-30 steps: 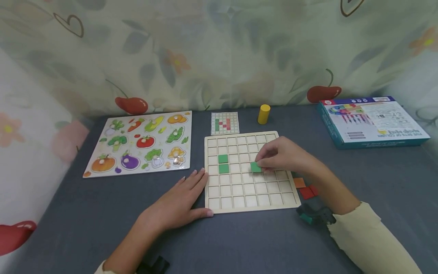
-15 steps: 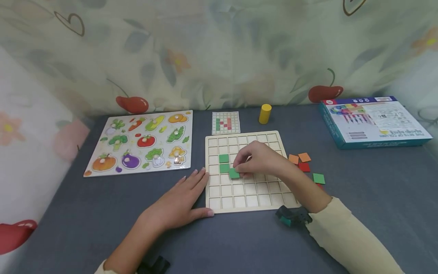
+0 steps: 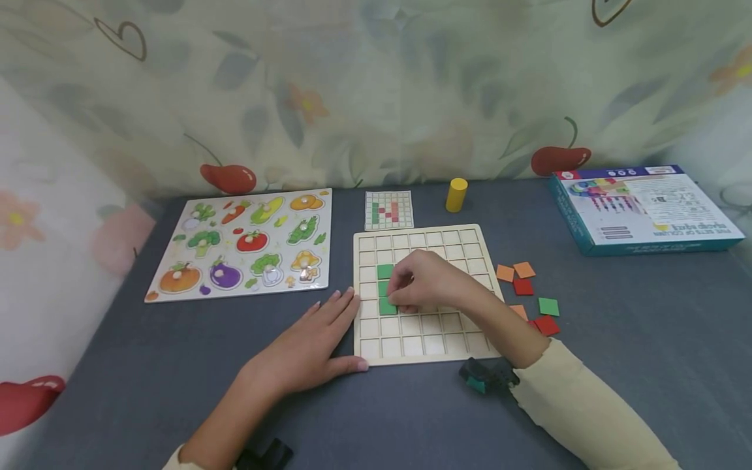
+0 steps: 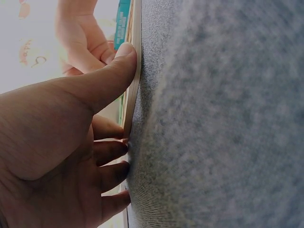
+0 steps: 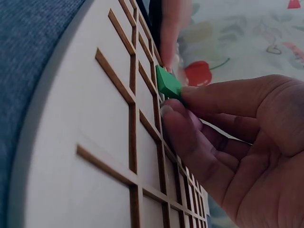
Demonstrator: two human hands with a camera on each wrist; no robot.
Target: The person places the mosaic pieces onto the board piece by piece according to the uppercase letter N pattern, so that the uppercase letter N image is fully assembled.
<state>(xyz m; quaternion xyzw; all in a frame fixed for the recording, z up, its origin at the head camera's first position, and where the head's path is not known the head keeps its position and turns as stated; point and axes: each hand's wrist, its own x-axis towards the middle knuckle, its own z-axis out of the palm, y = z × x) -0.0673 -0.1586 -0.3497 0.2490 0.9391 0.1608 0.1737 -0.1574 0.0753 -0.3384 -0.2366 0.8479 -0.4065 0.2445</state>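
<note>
A wooden grid board (image 3: pixel 435 358) lies on the dark cloth in the head view. Two green square tiles, the upper one (image 3: pixel 384 271) plainest, sit in its second column. My right hand (image 3: pixel 425 281) pinches a third green tile (image 3: pixel 388 306) by its right edge, just below those two. In the right wrist view this green tile (image 5: pixel 167 84) is tilted between thumb and finger, close over the grid. My left hand (image 3: pixel 305 346) rests with fingers extended along the board's left edge, its thumb at the lower left corner. The left wrist view shows the thumb (image 4: pixel 111 76) against the board's side.
Loose orange, red and green tiles, one green tile (image 3: pixel 549 307) among them, lie right of the board. Behind it are a small pattern card (image 3: pixel 389 211) and a yellow cylinder (image 3: pixel 456 195). A vegetable puzzle (image 3: pixel 282 248) lies left, a flat box (image 3: pixel 652 209) far right.
My right hand has carried the green tile leftward across the board to the second column, below the two other green tiles. The left hand has stayed at the board's edge.
</note>
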